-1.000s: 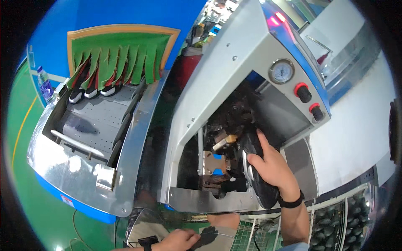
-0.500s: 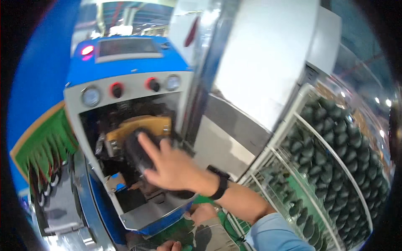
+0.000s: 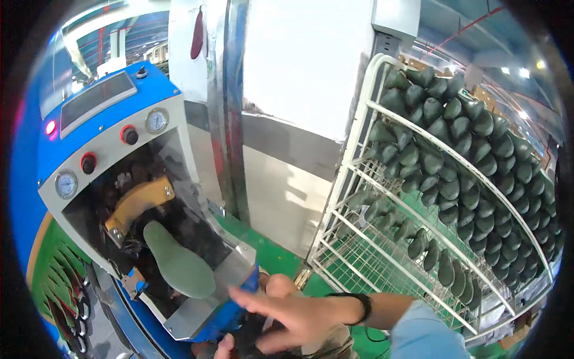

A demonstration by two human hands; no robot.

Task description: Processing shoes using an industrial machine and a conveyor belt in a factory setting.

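Nearest, at the lower edge, the right hand (image 3: 299, 317) reaches leftward in front of the machine, its fingers spread: the index finger is stretched out, and the lower ones are blurred and apart from it. It shows nothing gripped; whether the tip of the index finger touches the machine's metal lip (image 3: 236, 270), I cannot tell. Only a fingertip or thumb of the left hand (image 3: 225, 347) shows, so how its fingers stand cannot be told. Just beyond, in the machine's opening, lies a sole-shaped piece (image 3: 179, 263), dull grey-green, smooth-faced and slightly waisted, its broad end toward the person and overlapping the lip, its narrow end near a curved yellow block (image 3: 140, 206). Behind rises the machine's panel (image 3: 109, 146). Farther right, dark green shoe forms (image 3: 460, 173) fill a white rack (image 3: 342, 173).
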